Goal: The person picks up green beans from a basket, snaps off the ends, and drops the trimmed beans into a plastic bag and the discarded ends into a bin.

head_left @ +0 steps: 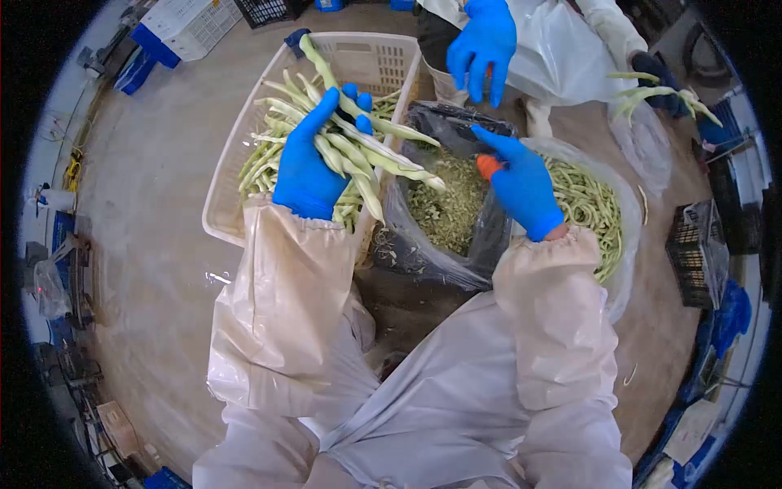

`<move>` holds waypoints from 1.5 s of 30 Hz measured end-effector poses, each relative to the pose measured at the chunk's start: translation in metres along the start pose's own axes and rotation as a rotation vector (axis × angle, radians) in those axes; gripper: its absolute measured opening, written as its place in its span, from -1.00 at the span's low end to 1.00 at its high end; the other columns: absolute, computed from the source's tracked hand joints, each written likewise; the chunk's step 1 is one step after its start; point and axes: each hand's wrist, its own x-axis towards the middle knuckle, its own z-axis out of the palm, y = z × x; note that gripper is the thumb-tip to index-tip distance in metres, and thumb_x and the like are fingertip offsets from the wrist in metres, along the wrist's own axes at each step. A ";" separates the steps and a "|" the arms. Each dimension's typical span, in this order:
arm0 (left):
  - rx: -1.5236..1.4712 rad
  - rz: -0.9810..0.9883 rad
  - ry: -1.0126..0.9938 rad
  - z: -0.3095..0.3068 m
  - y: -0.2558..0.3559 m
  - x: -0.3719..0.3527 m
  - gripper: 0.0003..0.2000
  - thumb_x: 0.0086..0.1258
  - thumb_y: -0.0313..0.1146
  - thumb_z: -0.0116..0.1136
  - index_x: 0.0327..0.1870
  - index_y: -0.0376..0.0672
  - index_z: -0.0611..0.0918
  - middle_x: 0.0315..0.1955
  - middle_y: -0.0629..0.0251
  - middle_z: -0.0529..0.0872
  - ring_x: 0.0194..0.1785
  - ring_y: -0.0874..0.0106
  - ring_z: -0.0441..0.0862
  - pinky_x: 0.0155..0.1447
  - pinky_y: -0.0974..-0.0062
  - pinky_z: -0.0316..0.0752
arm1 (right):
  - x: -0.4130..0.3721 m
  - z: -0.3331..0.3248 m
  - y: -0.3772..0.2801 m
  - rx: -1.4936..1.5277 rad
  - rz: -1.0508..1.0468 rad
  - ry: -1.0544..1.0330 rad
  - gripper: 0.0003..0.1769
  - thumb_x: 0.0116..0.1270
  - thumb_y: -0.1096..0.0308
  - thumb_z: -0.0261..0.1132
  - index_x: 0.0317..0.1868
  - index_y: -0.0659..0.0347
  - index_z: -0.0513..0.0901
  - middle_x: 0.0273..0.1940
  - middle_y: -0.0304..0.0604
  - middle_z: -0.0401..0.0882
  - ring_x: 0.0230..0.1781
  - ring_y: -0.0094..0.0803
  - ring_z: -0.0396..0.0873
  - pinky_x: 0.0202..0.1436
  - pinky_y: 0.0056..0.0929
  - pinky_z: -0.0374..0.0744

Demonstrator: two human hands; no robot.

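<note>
My left hand (312,167), in a blue glove, is closed around a bunch of long, pale green beans (358,151) above a cream crate (224,191). More beans (265,159) lie in that crate. My right hand (525,186), also gloved in blue, is over the edge of a dark plastic-lined container (432,261) of chopped green scraps (448,200). Its index finger is stretched out, and a small orange piece (489,167) shows at the thumb. No bean shows in this hand. Its other fingers are mostly hidden.
Right of the scraps, a clear-lined tub (623,236) holds thin green bean strips (588,204). Opposite me, a co-worker's blue-gloved hand (485,49) hangs down, while a dark-gloved hand (664,85) holds several beans. A black crate (696,253) stands at right, white crates (195,28) at upper left.
</note>
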 end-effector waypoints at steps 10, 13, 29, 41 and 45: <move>0.000 -0.122 -0.134 -0.006 -0.012 0.002 -0.69 0.42 -0.38 0.00 0.11 -0.33 0.45 -0.02 0.13 0.57 0.10 0.27 0.51 0.02 0.44 0.56 | -0.007 0.018 -0.036 0.548 0.188 -0.156 -0.72 0.25 0.36 0.25 -0.04 0.25 0.64 -0.31 -0.08 0.67 -0.37 -0.39 0.63 -0.30 -0.44 0.54; 0.082 -0.152 -0.094 -0.005 -0.023 0.002 -0.69 0.39 -0.37 0.04 0.07 -0.35 0.48 -0.07 0.09 0.61 0.00 0.30 0.57 0.02 0.44 0.56 | -0.008 0.023 -0.026 0.040 -0.050 0.031 -0.80 0.22 0.36 0.23 -0.16 0.21 0.66 -0.31 0.02 0.64 -0.35 -0.13 0.63 -0.27 -0.30 0.55; 1.355 0.417 -0.280 0.001 -0.088 -0.014 -0.64 0.11 -0.37 0.27 -0.02 -0.13 0.59 -0.29 0.02 0.68 -0.19 0.10 0.64 -0.13 0.31 0.51 | -0.015 0.011 -0.033 -0.105 -0.195 -0.049 -0.85 0.16 0.43 0.23 -0.26 0.23 0.64 -0.33 0.08 0.61 -0.37 0.01 0.59 -0.32 -0.19 0.55; 0.985 0.365 -0.104 0.020 -0.079 -0.019 -0.69 0.15 -0.51 0.26 -0.05 -0.30 0.59 -0.27 0.24 0.69 -0.20 0.46 0.64 -0.08 0.49 0.53 | -0.013 0.001 -0.061 0.749 0.302 -0.082 -0.82 0.33 0.42 0.16 -0.14 0.34 0.59 -0.37 -0.13 0.64 -0.45 -0.50 0.58 -0.45 -0.57 0.51; 0.635 0.255 -0.009 0.028 -0.038 -0.014 -0.80 0.18 -0.48 0.22 -0.18 -0.32 0.59 -0.37 0.22 0.66 -0.32 0.44 0.61 -0.24 0.55 0.52 | -0.010 0.004 -0.055 0.690 0.254 -0.073 -0.82 0.34 0.41 0.16 -0.14 0.34 0.58 -0.34 -0.11 0.64 -0.44 -0.47 0.59 -0.43 -0.57 0.52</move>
